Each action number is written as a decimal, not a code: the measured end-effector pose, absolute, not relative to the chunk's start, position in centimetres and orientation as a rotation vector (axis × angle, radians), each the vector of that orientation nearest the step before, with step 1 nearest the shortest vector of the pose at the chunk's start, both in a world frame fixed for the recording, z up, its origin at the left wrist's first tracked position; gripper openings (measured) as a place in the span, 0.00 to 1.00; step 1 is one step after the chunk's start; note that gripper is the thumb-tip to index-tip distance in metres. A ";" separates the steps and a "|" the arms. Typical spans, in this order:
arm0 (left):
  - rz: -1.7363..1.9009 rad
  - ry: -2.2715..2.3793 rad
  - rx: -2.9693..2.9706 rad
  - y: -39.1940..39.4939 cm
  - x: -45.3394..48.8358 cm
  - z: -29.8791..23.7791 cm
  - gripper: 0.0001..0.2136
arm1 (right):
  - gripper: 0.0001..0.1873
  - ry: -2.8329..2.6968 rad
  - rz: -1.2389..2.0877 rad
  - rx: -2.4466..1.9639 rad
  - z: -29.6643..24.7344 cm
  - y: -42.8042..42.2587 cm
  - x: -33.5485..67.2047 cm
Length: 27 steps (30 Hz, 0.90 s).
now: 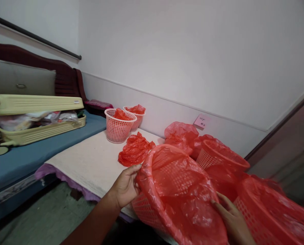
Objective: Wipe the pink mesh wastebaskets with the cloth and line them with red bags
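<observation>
A perforated plastic basket [145, 212] is tilted toward me, lined with a red plastic bag [182, 190] folded over its rim. My left hand [128, 185] grips the rim at the left, fingers curled round the bag's edge. On the right side my right hand [231, 217] holds the rim too, its thumb on the bag and the other fingers partly hidden. Just beyond the basket lies a crumpled red bag [135, 149] on the white cloth. At the right stand other baskets with red bags over them, one near basket [256, 217] and one farther basket [208, 156].
Two white perforated baskets, a nearer one [118, 131] and a farther one [139, 120], hold red bags by the wall. An ajar yellow suitcase [45, 132] rests on the blue bed [14, 166]. A pink box [202, 121] stands against the wall.
</observation>
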<state>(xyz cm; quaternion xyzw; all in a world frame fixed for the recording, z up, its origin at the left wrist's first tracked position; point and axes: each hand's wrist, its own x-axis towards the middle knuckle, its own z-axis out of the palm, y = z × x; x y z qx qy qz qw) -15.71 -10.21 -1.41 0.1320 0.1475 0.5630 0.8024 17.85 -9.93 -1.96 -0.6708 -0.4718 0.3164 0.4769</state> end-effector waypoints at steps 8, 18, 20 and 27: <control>1.180 0.351 0.243 -10.0 -16.3 -2.1 0.02 | 0.34 -1.123 0.871 -1.616 -1.9 -9.8 18.0; 1.204 0.377 0.244 -9.5 -16.0 -2.3 0.03 | 0.30 -1.109 0.794 -1.621 -1.7 -9.8 17.6; 1.200 0.376 0.251 -9.6 -16.1 -2.4 0.03 | 0.30 -1.088 0.814 -1.600 -1.9 -9.8 17.6; 1.197 0.409 0.214 -9.6 -16.4 -2.5 0.02 | 0.29 -1.062 0.855 -1.550 -1.8 -9.9 17.5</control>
